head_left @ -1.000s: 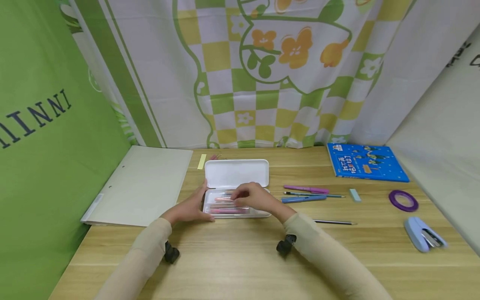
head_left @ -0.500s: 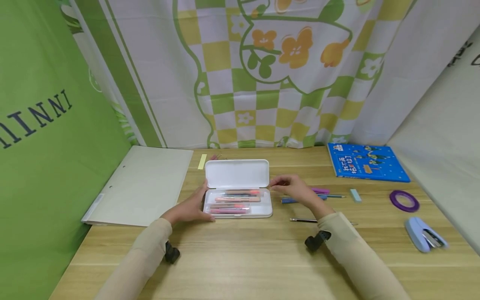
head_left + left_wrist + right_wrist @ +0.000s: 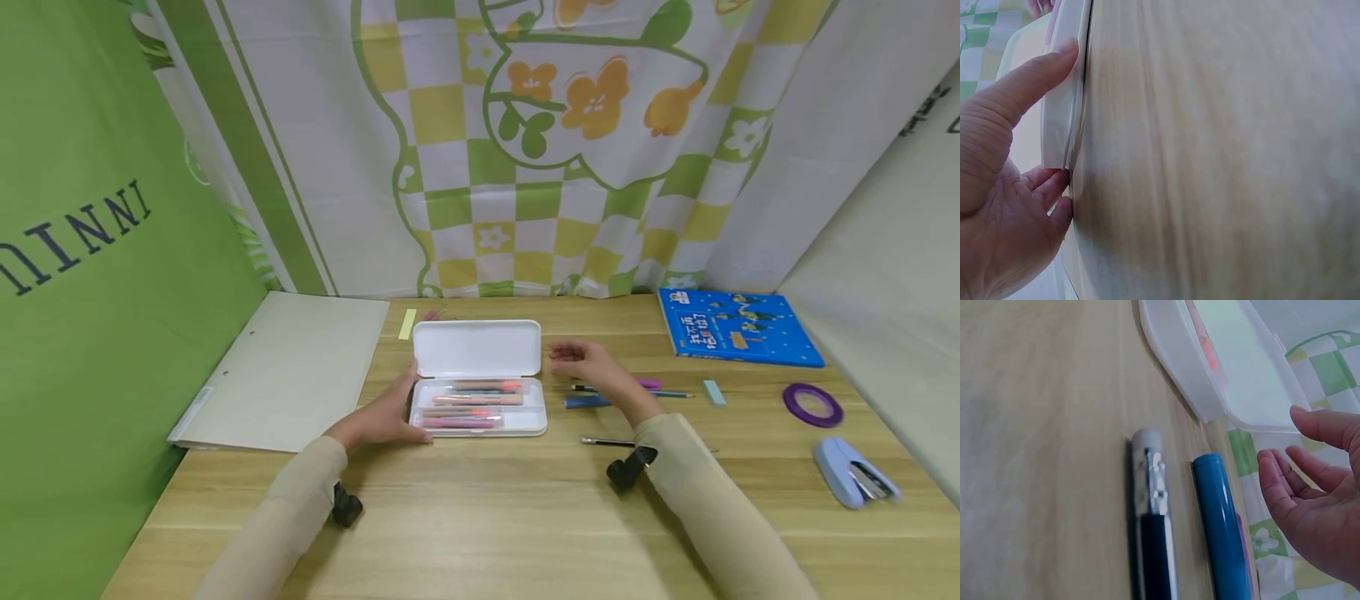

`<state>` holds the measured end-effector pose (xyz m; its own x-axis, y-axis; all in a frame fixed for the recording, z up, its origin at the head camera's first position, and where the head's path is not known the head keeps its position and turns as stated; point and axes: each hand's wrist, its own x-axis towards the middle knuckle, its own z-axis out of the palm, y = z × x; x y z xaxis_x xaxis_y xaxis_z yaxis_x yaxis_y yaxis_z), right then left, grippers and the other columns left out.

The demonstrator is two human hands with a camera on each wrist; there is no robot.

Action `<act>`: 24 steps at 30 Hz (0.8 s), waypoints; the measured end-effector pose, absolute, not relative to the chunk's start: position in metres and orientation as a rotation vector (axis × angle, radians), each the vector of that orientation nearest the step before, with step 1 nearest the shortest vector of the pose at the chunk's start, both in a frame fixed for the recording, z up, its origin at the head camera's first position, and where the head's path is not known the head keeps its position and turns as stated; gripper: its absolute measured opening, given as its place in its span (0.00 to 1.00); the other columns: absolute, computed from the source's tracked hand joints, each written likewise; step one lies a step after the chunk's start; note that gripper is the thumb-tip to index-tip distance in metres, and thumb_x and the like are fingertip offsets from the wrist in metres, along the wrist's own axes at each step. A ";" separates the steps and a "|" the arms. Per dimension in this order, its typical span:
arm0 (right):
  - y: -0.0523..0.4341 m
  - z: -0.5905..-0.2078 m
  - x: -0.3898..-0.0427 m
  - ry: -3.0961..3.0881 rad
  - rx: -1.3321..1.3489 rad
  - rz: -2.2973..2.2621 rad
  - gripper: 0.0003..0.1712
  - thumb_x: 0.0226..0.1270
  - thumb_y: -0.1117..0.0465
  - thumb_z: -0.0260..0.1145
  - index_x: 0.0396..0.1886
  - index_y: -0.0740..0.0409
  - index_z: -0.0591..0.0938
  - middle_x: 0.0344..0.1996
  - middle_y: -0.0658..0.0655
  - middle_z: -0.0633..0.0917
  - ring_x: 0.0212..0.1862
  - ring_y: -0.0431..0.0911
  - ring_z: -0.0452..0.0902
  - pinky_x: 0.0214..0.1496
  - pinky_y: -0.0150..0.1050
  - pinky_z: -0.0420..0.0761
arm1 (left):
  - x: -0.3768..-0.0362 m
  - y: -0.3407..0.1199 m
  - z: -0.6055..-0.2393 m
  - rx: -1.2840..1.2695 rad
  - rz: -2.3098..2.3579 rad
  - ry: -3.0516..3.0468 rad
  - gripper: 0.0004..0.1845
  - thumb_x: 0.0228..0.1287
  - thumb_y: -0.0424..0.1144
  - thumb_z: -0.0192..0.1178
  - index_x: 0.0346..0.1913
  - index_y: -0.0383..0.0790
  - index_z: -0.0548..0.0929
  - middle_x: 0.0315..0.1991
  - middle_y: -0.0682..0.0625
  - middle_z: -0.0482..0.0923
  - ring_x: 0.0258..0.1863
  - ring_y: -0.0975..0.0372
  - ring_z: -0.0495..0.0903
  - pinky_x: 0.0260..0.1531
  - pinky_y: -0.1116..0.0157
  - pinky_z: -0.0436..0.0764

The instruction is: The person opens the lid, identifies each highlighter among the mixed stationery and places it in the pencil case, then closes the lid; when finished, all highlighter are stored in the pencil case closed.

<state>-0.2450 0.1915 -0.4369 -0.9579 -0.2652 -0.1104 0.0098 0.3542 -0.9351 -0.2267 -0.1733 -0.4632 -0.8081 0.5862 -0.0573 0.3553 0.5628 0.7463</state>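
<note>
Open pen case point(image 3: 477, 375) mid-table, one hand on it, the other empty beside it.

One case lies at the table's point(image 3: 480, 517) centre, lid back toward 12 o'clock; it holds about four pens point(image 3: 476, 400), pink and orange, the exact count hard to tell. At 3 o'clock of the case lie one blue pen point(image 3: 585, 402), one purple pen point(image 3: 649, 384) and two pencils point(image 3: 600, 441); further out are one eraser point(image 3: 713, 392), one tape ring point(image 3: 812, 404) and one stapler point(image 3: 853, 472). One blue book point(image 3: 738, 327) sits at 2 o'clock and one folder point(image 3: 288, 371) at 9 o'clock. The left hand point(image 3: 382, 415) grasps the case's left end, thumb along its rim and fingers under the corner. The right hand point(image 3: 588, 367) hovers released, fingers loosely curled, holding nothing, just right of the lid above the blue pen.
</note>
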 end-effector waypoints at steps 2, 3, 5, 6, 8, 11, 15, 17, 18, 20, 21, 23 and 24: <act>0.189 -0.437 -0.248 2.360 -0.259 -1.648 0.30 0.66 0.67 0.60 0.65 0.74 0.64 0.57 0.73 0.72 0.57 0.60 0.70 0.56 0.47 0.74 | -0.228 -0.173 -0.464 0.759 1.096 2.495 0.70 0.43 0.44 0.77 0.70 0.25 0.28 0.65 0.35 0.58 0.67 0.48 0.52 0.67 0.48 0.49; 0.187 -0.438 -0.250 2.355 -0.275 -1.647 0.32 0.66 0.67 0.60 0.67 0.73 0.62 0.58 0.73 0.71 0.59 0.61 0.69 0.57 0.46 0.74 | -0.228 -0.173 -0.465 0.755 1.098 2.493 0.70 0.43 0.43 0.77 0.70 0.25 0.28 0.65 0.35 0.58 0.67 0.48 0.52 0.67 0.48 0.49; 0.184 -0.437 -0.253 2.336 -0.296 -1.656 0.34 0.66 0.67 0.60 0.69 0.72 0.59 0.60 0.73 0.70 0.61 0.62 0.67 0.57 0.46 0.73 | -0.229 -0.173 -0.466 0.752 1.100 2.495 0.70 0.43 0.43 0.77 0.70 0.25 0.29 0.65 0.36 0.58 0.67 0.48 0.52 0.67 0.48 0.49; 0.182 -0.437 -0.254 2.321 -0.307 -1.665 0.36 0.66 0.67 0.61 0.69 0.72 0.58 0.60 0.73 0.69 0.62 0.62 0.66 0.58 0.46 0.73 | -0.229 -0.173 -0.467 0.753 1.100 2.495 0.70 0.43 0.43 0.77 0.70 0.25 0.28 0.64 0.36 0.59 0.67 0.49 0.53 0.67 0.48 0.49; 0.176 -0.432 -0.253 2.287 -0.307 -1.687 0.38 0.66 0.67 0.61 0.70 0.71 0.56 0.62 0.74 0.68 0.63 0.63 0.64 0.60 0.47 0.72 | -0.229 -0.173 -0.467 0.755 1.104 2.499 0.70 0.43 0.43 0.77 0.70 0.25 0.28 0.63 0.36 0.60 0.66 0.49 0.55 0.67 0.49 0.50; 0.171 -0.431 -0.255 2.271 -0.310 -1.706 0.39 0.66 0.67 0.61 0.71 0.72 0.54 0.62 0.74 0.67 0.63 0.63 0.64 0.61 0.49 0.70 | -0.229 -0.173 -0.467 0.770 1.116 2.504 0.71 0.42 0.42 0.77 0.70 0.26 0.27 0.63 0.37 0.61 0.65 0.50 0.57 0.67 0.49 0.51; 0.169 -0.435 -0.258 2.289 -0.305 -1.721 0.37 0.66 0.65 0.61 0.70 0.71 0.56 0.59 0.73 0.70 0.60 0.61 0.68 0.61 0.50 0.70 | -0.228 -0.172 -0.467 0.813 1.172 2.495 0.73 0.40 0.40 0.78 0.70 0.28 0.25 0.62 0.37 0.61 0.65 0.49 0.58 0.66 0.50 0.52; 0.169 -0.435 -0.256 2.287 -0.311 -1.740 0.35 0.68 0.65 0.60 0.69 0.73 0.58 0.58 0.74 0.71 0.59 0.61 0.69 0.60 0.50 0.70 | -0.228 -0.171 -0.467 0.835 1.210 2.480 0.74 0.39 0.39 0.78 0.71 0.31 0.24 0.63 0.36 0.60 0.65 0.48 0.57 0.66 0.50 0.52; 0.169 -0.434 -0.255 2.286 -0.317 -1.748 0.34 0.68 0.64 0.60 0.68 0.73 0.58 0.57 0.74 0.71 0.59 0.62 0.69 0.60 0.51 0.70 | -0.228 -0.171 -0.467 0.841 1.225 2.473 0.74 0.39 0.38 0.79 0.71 0.33 0.23 0.63 0.36 0.60 0.66 0.49 0.56 0.67 0.50 0.52; 0.170 -0.433 -0.252 2.279 -0.326 -1.764 0.33 0.71 0.61 0.57 0.67 0.75 0.58 0.58 0.75 0.70 0.59 0.63 0.68 0.61 0.51 0.70 | -0.228 -0.171 -0.467 0.841 1.242 2.467 0.75 0.39 0.38 0.79 0.71 0.36 0.22 0.63 0.36 0.60 0.66 0.49 0.57 0.67 0.51 0.52; 0.171 -0.432 -0.250 2.270 -0.333 -1.777 0.33 0.72 0.59 0.56 0.67 0.75 0.58 0.58 0.75 0.70 0.59 0.63 0.68 0.61 0.52 0.70 | -0.228 -0.171 -0.468 0.844 1.247 2.468 0.75 0.38 0.38 0.79 0.71 0.37 0.22 0.63 0.36 0.60 0.65 0.49 0.57 0.67 0.50 0.52; 0.172 -0.431 -0.247 2.239 -0.343 -1.810 0.32 0.74 0.55 0.52 0.65 0.76 0.60 0.59 0.75 0.68 0.61 0.64 0.66 0.62 0.52 0.68 | -0.228 -0.172 -0.469 0.829 1.245 2.475 0.75 0.38 0.38 0.79 0.71 0.36 0.22 0.62 0.36 0.61 0.65 0.48 0.58 0.67 0.50 0.52; 0.172 -0.431 -0.245 2.232 -0.353 -1.819 0.32 0.75 0.53 0.50 0.64 0.76 0.61 0.59 0.75 0.68 0.61 0.65 0.66 0.63 0.52 0.67 | -0.228 -0.172 -0.469 0.820 1.241 2.482 0.75 0.38 0.38 0.79 0.71 0.36 0.23 0.61 0.36 0.62 0.64 0.48 0.60 0.67 0.50 0.52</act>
<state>-0.2448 0.1724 -0.4308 -0.9419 -0.3342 -0.0330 -0.0350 0.1956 -0.9801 -0.2278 -0.1722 -0.4691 -0.8113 0.5840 0.0284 0.3730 0.4796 0.7943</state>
